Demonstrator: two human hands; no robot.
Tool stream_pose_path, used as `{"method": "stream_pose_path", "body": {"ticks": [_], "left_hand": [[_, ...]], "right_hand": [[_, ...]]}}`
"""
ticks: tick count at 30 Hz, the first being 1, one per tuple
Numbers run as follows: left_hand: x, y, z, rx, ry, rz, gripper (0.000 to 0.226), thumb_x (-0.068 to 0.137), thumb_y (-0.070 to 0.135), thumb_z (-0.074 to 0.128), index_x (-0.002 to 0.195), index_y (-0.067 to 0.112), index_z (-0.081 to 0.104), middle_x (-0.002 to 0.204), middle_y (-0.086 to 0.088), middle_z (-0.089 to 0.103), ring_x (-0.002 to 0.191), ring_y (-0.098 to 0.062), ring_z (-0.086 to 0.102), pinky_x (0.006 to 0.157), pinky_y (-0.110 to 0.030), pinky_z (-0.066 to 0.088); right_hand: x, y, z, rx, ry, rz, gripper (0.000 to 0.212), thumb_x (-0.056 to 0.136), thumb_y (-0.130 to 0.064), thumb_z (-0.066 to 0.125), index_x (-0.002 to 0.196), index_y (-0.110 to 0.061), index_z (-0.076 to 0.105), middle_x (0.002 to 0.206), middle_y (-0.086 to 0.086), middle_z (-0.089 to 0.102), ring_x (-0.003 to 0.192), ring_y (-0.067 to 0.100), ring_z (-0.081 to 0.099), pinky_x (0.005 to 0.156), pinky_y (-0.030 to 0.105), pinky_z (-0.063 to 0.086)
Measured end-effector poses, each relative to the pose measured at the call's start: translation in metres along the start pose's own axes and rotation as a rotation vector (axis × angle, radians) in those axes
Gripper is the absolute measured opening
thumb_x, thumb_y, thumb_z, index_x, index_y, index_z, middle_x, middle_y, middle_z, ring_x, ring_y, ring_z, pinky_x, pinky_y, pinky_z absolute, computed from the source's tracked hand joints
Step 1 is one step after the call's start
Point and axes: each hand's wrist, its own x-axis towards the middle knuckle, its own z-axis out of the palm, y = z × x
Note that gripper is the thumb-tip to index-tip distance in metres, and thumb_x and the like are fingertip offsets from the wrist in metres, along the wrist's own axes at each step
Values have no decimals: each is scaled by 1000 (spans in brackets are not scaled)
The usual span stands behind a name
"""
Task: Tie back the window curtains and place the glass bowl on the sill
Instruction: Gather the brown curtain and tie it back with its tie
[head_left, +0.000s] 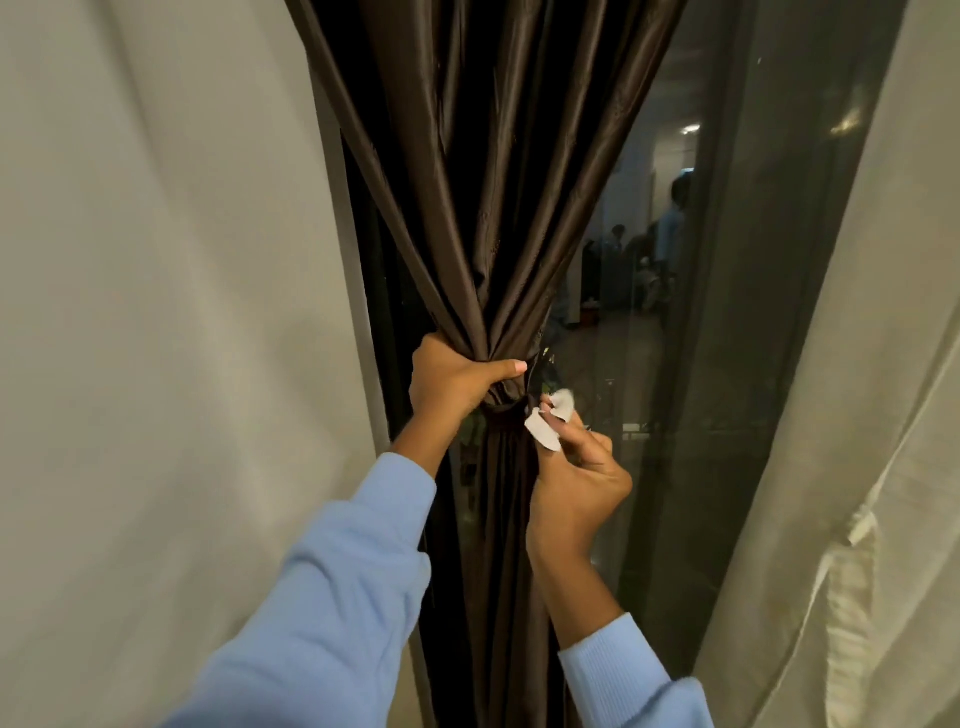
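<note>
We are clutching the gathered brown curtain (483, 208) in our left grip (454, 376), our right grip (579, 483) pinching a white tab (543, 434).

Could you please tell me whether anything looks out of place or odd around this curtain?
Nothing looks damaged or askew. The left hand grips the bunched brown curtain; the right hand pinches two white tabs beside the dark band round it, which looks not yet fastened.
</note>
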Motion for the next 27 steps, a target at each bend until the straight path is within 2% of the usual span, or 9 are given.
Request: {"method": "stream_pose_path", "body": {"ticks": [4,8,12,15,17,19,22,24,27], "left_hand": [[-12,12,6,317,10,126,74,58,58,81,110,9,60,104,-4,65,95,-24,64,69,-29,49],[-25,18,-20,722,-146,207,76,58,88,53,80,16,64,70,4,64,69,-17,65,66,-29,53],[-44,37,-34,632,-393,345,60,74,71,58,50,15,60,43,2,59,42,-6,57,59,-28,52],[-40,42,-19,604,-411,497,47,78,54,67,55,14,65,49,2,60,49,-10,58,55,-28,49],[-31,37,-11,661,-457,492,44,79,45,71,56,12,54,51,0,51,53,-17,54,52,-27,40],[-24,33,-6,717,-542,425,47,81,41,71,56,15,41,54,0,43,53,-18,48,50,-27,33],[-18,39,-11,741,-645,310,51,74,49,75,57,14,41,53,2,42,48,-12,43,48,-25,32],[-18,46,-12,799,-696,276,48,70,48,78,61,13,47,53,1,50,49,-12,51,51,-25,41],[-17,45,-9,914,-718,284,38,75,35,78,66,12,50,60,-2,57,55,-14,58,57,-28,49]], "right_hand": [[-4,5,-4,-52,-106,-112,40,69,12,79,85,-25,80,86,16,66,88,7,68,92,27,55],[-3,23,-13,-74,-132,-94,47,70,14,77,86,-31,79,85,-7,74,94,17,70,85,23,54],[-3,29,-16,-93,-173,-113,44,71,18,74,86,-23,79,91,9,74,93,18,70,83,23,54],[-6,25,-16,-134,-180,-144,42,70,19,73,87,-19,77,93,24,66,85,1,62,79,17,52],[-5,26,-19,-150,-199,-193,53,69,18,75,91,-30,78,90,25,62,78,0,54,77,15,50],[-4,30,-24,-182,-231,-253,56,68,5,80,92,-47,75,83,13,60,76,11,51,75,26,52],[-7,32,-26,-273,-286,-378,38,71,-23,78,96,-52,73,82,-18,62,75,22,48,73,51,49],[-6,30,-27,-337,-329,-486,33,73,-27,76,100,-46,72,84,-30,64,76,10,44,69,52,43],[-3,31,-29,-418,-352,-611,17,74,-26,77,89,-34,76,84,-38,62,77,2,42,75,39,33]]}}
